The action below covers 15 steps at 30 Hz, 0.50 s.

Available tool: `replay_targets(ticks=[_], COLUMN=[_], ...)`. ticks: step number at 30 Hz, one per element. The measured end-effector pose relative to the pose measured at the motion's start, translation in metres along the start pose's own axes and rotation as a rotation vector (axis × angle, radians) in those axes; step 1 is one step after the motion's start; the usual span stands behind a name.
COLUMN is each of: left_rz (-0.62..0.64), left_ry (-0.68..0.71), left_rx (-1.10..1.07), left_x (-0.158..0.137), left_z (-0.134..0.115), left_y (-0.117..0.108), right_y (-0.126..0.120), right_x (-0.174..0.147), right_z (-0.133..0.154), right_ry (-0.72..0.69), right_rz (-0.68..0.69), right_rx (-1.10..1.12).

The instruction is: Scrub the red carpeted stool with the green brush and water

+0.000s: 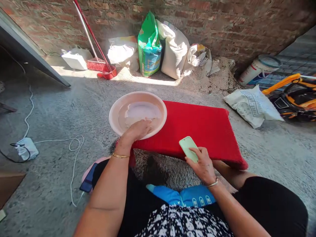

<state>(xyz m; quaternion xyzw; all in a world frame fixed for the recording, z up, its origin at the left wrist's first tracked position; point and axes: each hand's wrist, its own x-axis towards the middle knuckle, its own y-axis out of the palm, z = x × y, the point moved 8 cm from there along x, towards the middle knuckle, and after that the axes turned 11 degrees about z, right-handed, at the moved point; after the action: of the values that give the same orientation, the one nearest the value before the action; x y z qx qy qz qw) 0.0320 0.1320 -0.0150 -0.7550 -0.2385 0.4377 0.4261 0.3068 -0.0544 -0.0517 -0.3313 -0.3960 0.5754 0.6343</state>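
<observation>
A pale pink basin (114, 126) of water stands at the left end of a bench covered in red cloth (197, 120). Over its near rim reaches my left hand (138, 130), fingers stretched out and dipping to the water, with nothing seen in them. My right hand (203, 164) grips a pale green flat oblong piece (188, 146) by its near end, above the bench's front edge. That piece has rounded corners and a small mark or hole at its far end. Its underside is hidden, so I cannot tell its kind.
A phone (88, 179) on a white charging cable (77, 151) lies by my left thigh. Along the brick wall stand a green sack (149, 52), a white sack (175, 54) and a red dustpan (97, 65). Right are a white bag (251, 103) and a bucket (258, 70).
</observation>
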Motion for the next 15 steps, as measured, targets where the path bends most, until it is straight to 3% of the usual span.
replay_targets(ticks=[2, 4, 7, 9, 11, 15], left_rz=[0.027, 0.042, 0.017, -0.004, -0.024, -0.094], left_ry=[0.010, 0.003, 0.007, 0.002, -0.005, 0.046], left_rx=[-0.007, -0.018, -0.052, -0.081, -0.100, -0.105], left_x=[0.000, 0.001, 0.001, 0.003, 0.005, 0.011], left_z=[-0.001, 0.000, 0.002, 0.005, 0.009, 0.016], left_y=[0.000, 0.001, -0.001, -0.002, -0.001, 0.003], right_y=[0.030, 0.052, 0.066, 0.058, 0.035, -0.040], right_x=[0.008, 0.018, 0.033, 0.034, 0.025, -0.018], right_z=[0.062, 0.105, 0.123, 0.104, 0.061, -0.071], right_ry=[-0.146, -0.226, -0.240, -0.191, -0.084, 0.327], right_rz=[0.111, 0.207, 0.310, 0.327, 0.294, 0.133], right_rx=[-0.017, -0.074, -0.140, -0.151, -0.139, -0.101])
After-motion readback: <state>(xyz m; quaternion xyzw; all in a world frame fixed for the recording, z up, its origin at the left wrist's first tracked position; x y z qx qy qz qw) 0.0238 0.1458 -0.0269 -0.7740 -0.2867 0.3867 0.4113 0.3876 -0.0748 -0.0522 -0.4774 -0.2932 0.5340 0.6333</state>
